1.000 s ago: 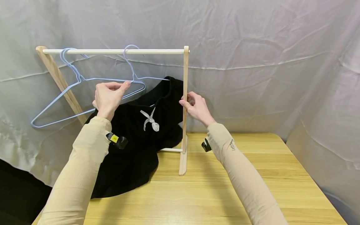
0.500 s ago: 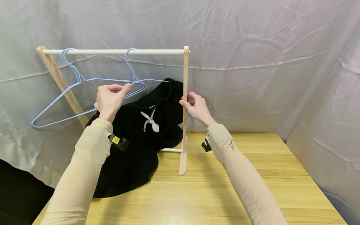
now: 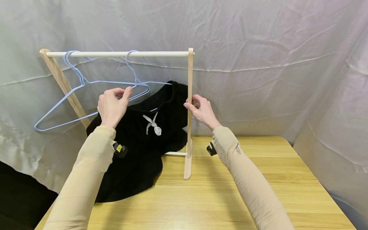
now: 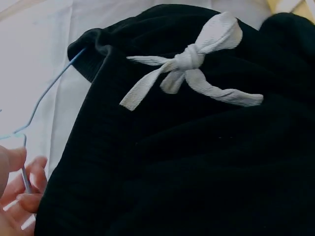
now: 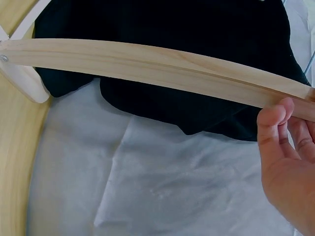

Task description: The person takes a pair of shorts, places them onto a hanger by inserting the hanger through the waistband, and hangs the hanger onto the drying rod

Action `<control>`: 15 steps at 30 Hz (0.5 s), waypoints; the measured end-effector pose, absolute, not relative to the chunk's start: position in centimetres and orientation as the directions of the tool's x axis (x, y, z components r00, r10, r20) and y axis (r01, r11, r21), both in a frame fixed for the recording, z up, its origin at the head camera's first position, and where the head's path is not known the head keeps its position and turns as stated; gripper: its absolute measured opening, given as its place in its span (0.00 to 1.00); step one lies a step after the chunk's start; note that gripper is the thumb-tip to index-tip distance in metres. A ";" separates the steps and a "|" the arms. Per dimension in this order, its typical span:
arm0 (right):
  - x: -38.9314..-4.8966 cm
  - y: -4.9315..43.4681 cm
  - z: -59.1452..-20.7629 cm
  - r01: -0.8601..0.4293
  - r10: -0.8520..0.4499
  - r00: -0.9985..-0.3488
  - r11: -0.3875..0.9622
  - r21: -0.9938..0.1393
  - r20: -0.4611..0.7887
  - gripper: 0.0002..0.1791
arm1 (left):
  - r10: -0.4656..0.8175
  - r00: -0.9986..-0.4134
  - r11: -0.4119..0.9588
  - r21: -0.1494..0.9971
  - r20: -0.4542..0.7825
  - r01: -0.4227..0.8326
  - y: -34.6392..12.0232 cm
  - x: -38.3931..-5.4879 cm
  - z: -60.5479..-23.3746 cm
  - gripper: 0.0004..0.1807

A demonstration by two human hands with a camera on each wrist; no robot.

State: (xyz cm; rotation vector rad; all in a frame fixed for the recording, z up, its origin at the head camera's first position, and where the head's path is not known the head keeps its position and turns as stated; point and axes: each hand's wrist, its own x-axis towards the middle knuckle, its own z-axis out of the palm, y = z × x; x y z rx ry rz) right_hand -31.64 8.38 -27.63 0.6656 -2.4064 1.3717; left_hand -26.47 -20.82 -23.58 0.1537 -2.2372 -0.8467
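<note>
Black shorts (image 3: 135, 153) with a white drawstring bow (image 4: 189, 59) hang on a light-blue wire hanger (image 3: 133, 68), whose hook loops over the rack's white rail (image 3: 161, 54). My left hand (image 3: 112, 105) pinches the hanger's wire just below its neck, at the waistband's open top. In the left wrist view the wire runs between thumb and fingers and enters the waistband at its far end. My right hand (image 3: 202, 110) grips the rack's right wooden upright (image 3: 189, 76) about halfway up, thumb in front and fingers behind, as the right wrist view shows.
More blue hangers (image 3: 57, 103) hang at the rail's left end, overlapping the held hanger in this view. The rack's foot (image 3: 187, 167) stands on the wooden table (image 3: 244, 191). Grey cloth (image 3: 258, 64) hangs close behind the rack and at the right.
My left hand has lowered slightly, and the held hanger's hook has come down onto the rail. The shorts sank a little with it. My right hand keeps its grip on the upright.
</note>
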 end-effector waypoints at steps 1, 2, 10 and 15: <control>-31.6 8.4 -27.6 -0.522 -0.249 -0.852 0.443 -0.729 0.460 0.13 | -0.330 -0.707 0.790 0.593 0.625 0.156 -20.7 -26.5 -23.8 0.23; -31.5 8.5 -27.5 -0.520 -0.251 -0.854 0.442 -0.731 0.456 0.14 | -0.317 -0.686 0.801 0.572 0.655 0.176 -20.5 -26.4 -24.0 0.22; -30.1 9.4 -27.8 -0.507 -0.209 -0.860 0.445 -0.738 0.465 0.27 | -0.177 -0.499 0.844 0.391 0.848 0.366 -18.2 -25.0 -25.7 0.20; -28.0 10.1 -28.5 -0.535 -0.143 -0.843 0.335 -0.776 0.519 0.22 | -0.140 -0.409 0.801 0.346 0.901 0.488 -16.4 -22.8 -27.6 0.16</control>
